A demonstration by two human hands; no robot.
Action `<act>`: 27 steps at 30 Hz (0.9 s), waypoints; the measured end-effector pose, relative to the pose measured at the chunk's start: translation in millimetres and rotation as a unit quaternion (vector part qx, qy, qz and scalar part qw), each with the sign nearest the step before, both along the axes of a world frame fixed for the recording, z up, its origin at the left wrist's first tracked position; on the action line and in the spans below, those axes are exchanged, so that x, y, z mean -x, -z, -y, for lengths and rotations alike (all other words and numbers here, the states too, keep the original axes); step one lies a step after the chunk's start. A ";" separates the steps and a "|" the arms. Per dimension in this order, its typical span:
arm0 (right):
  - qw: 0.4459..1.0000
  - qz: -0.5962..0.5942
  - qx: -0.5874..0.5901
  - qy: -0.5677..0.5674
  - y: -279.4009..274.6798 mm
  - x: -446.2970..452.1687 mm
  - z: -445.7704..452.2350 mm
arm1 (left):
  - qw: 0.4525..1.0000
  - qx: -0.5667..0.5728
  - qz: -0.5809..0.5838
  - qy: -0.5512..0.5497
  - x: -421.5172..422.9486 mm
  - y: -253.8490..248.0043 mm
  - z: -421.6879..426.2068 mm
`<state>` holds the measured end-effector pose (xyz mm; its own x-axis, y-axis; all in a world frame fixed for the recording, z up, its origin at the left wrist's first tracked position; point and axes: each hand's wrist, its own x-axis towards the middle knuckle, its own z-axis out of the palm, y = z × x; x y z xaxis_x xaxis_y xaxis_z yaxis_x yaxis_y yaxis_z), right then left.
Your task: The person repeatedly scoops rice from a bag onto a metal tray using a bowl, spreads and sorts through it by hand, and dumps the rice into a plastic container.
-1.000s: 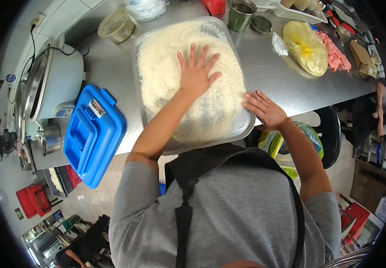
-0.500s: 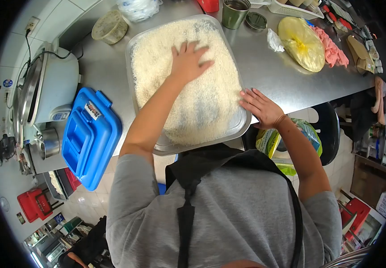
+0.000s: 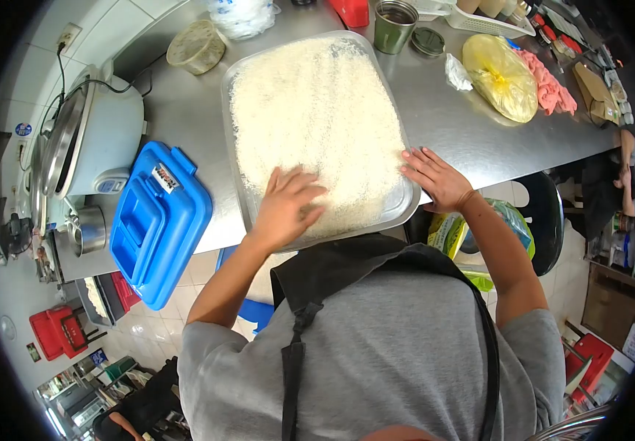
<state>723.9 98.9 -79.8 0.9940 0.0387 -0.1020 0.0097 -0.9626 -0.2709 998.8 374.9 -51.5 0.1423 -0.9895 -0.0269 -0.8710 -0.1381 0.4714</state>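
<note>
A large metal tray lies on the steel counter, spread with white grains that look like rice. My left hand is over the near left part of the grains, fingers spread and slightly blurred. Its fingertips seem to touch the grain surface. At the tray's right rim, my right hand lies with its fingers stretched out, touching the edge. Beneath my left hand, part of the grain layer is hidden.
To the left are a blue plastic lid and a large cooker. Behind the tray stand a tub and a green cup. A yellow bag and pink cloth lie right. Another person is at far right.
My left hand has moved from the far middle of the tray toward me, and the grains there look more evenly spread. My right hand has stayed at the rim.
</note>
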 end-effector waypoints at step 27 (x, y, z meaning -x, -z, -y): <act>1.000 0.006 0.016 0.005 -0.1 0.9 -3.7 | 0.993 0.011 0.112 -0.045 -6.9 8.9 -2.8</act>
<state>723.0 102.6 -79.7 0.9956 0.0257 -0.0902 0.0033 -0.9707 -0.2404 1005.7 377.8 -60.4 0.2306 -0.9723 0.0375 -0.9391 -0.2122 0.2704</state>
